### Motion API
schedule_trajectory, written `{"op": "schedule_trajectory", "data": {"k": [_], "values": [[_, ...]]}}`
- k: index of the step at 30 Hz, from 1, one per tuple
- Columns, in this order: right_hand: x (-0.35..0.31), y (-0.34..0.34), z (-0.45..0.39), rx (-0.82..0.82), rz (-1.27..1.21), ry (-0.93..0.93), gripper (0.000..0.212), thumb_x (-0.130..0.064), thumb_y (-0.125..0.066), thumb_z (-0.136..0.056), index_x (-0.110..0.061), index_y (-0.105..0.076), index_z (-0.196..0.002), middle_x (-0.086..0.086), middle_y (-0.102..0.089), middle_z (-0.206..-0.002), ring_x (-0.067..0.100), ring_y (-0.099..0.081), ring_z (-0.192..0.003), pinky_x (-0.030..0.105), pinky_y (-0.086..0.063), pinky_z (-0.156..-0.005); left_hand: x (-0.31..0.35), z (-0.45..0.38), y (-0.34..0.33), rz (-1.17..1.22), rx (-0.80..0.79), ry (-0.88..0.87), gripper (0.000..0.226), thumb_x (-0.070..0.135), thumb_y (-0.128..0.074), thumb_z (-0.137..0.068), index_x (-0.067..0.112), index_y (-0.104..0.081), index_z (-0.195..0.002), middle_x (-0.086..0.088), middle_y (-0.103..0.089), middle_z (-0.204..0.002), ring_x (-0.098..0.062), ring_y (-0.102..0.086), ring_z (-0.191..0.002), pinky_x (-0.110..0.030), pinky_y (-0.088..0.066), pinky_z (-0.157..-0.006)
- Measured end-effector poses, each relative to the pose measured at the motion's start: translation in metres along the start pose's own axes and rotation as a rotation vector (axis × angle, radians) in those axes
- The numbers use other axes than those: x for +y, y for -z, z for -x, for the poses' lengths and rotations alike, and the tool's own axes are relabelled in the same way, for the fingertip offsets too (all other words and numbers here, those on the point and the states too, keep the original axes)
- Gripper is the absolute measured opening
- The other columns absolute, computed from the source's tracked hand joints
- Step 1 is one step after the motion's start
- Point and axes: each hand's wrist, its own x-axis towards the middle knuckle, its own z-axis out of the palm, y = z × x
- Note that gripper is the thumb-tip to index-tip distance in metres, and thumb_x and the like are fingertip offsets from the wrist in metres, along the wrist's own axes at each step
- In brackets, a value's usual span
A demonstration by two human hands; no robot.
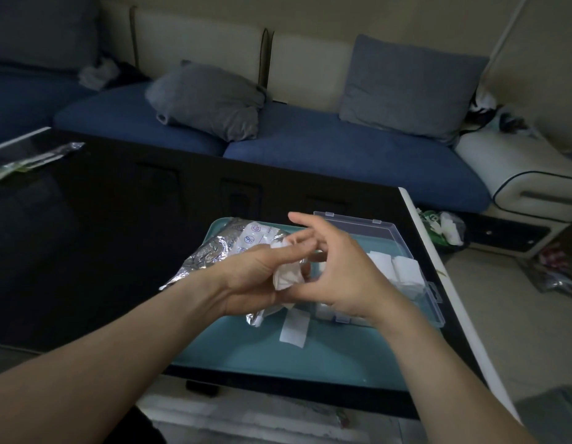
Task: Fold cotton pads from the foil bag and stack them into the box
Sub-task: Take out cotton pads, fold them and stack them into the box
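Pinching a crumpled white cotton pad between them, both hands met above the teal tray. The left hand curled its fingers round the pad's upper edge; the right hand gripped it from the other side with thumb and lower fingers, the index finger raised and straight. The pad's long axis ran roughly up and down between the palms, part-folded by my judgement.

The clear plastic box lay open just right of the right hand, the nearer hand for stacking, with white folded pads inside. The foil bag lay behind the left hand; a flat loose pad rested on the tray below. All stood on a dark tabletop.

Printing on the bag showed blue round symbols; the text was too small to read.
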Motion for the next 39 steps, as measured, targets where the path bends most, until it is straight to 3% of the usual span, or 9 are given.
{"op": "schedule_trajectory", "data": {"k": [4,8,11,19,25,30,33,36,39], "values": [[-0.002,0.003,0.001,0.022,0.005,0.016,0.101,-0.019,-0.097,-0.057,-0.031,-0.047,-0.144,-0.021,-0.065,-0.115,-0.003,-0.062,-0.107,0.016,-0.053,-0.087,0.002,0.000,0.004,-0.051,0.040,-0.035,0.054,0.050,-0.048,-0.095,0.014,-0.056,-0.136,-0.012,-0.055,-0.124,-0.028,-0.048,-0.119,-0.043,-0.041,-0.104],[-0.006,0.004,0.001,0.007,0.057,-0.020,0.102,-0.027,-0.098,-0.055,-0.035,-0.048,-0.144,-0.026,-0.062,-0.116,-0.010,-0.057,-0.111,0.010,-0.048,-0.086,0.000,-0.001,0.005,-0.042,0.064,-0.046,0.056,0.045,-0.055,-0.093,0.012,-0.054,-0.138,-0.016,-0.061,-0.116,-0.026,-0.062,-0.105,-0.035,-0.055,-0.086],[-0.007,0.005,0.000,0.022,0.032,-0.018,0.093,-0.024,-0.098,-0.057,-0.036,-0.052,-0.137,-0.020,-0.066,-0.111,-0.009,-0.062,-0.101,0.010,-0.050,-0.078,0.001,-0.001,0.006,-0.064,0.024,-0.042,0.058,0.052,-0.052,-0.092,0.015,-0.055,-0.138,-0.013,-0.059,-0.114,-0.023,-0.062,-0.103,-0.035,-0.053,-0.088],[-0.014,0.001,0.003,-0.079,0.046,-0.034,0.104,-0.034,-0.099,-0.054,-0.041,-0.046,-0.142,-0.024,-0.057,-0.129,-0.007,-0.059,-0.106,0.006,-0.048,-0.083,-0.002,-0.005,0.008,-0.049,0.086,-0.029,0.034,0.044,-0.060,-0.094,0.011,-0.057,-0.098,-0.005,-0.048,-0.077,-0.015,-0.049,-0.061,-0.026,-0.046,-0.058],[-0.018,-0.003,0.003,-0.014,0.023,-0.022,0.088,-0.033,-0.096,-0.060,-0.037,-0.053,-0.136,-0.022,-0.057,-0.123,-0.008,-0.055,-0.111,0.005,-0.045,-0.082,0.000,-0.005,0.008,-0.015,0.041,0.016,0.049,0.056,-0.062,-0.087,0.017,-0.042,-0.111,-0.003,-0.040,-0.080,-0.014,-0.031,-0.068,-0.030,-0.031,-0.068],[-0.020,-0.007,0.003,0.021,0.074,-0.004,0.084,-0.045,-0.096,-0.056,-0.034,-0.058,-0.130,-0.018,-0.049,-0.122,-0.006,-0.052,-0.112,0.003,-0.043,-0.079,0.004,-0.002,0.003,0.079,0.083,0.014,0.068,0.075,-0.052,-0.084,0.009,-0.055,-0.098,-0.006,-0.049,-0.080,-0.016,-0.046,-0.070,-0.029,-0.037,-0.068],[-0.026,-0.007,0.004,0.121,0.087,-0.018,0.074,-0.053,-0.088,-0.064,-0.033,-0.058,-0.129,-0.018,-0.058,-0.101,-0.007,-0.058,-0.095,0.007,-0.043,-0.073,0.004,-0.001,0.004,0.131,0.100,-0.027,0.080,0.075,-0.033,-0.090,0.004,-0.068,-0.106,-0.015,-0.062,-0.104,-0.025,-0.065,-0.093,-0.036,-0.051,-0.087],[-0.028,-0.012,0.004,0.163,0.034,-0.045,0.046,-0.032,-0.087,-0.075,-0.027,-0.062,-0.114,-0.010,-0.067,-0.071,0.000,-0.062,-0.066,0.012,-0.047,-0.061,0.003,-0.004,0.004,0.154,0.118,-0.063,0.096,0.073,-0.027,-0.091,-0.009,-0.052,-0.132,-0.030,-0.048,-0.138,-0.039,-0.048,-0.130,-0.045,-0.030,-0.116],[-0.027,-0.015,0.003,0.194,0.024,-0.038,0.029,-0.015,-0.081,-0.080,-0.024,-0.068,-0.104,-0.009,-0.068,-0.070,0.003,-0.063,-0.063,0.013,-0.047,-0.059,0.005,-0.005,-0.003,0.181,0.153,-0.112,0.097,0.071,-0.023,-0.093,-0.011,-0.039,-0.142,-0.031,-0.040,-0.147,-0.038,-0.043,-0.136,-0.046,-0.029,-0.118]]}}
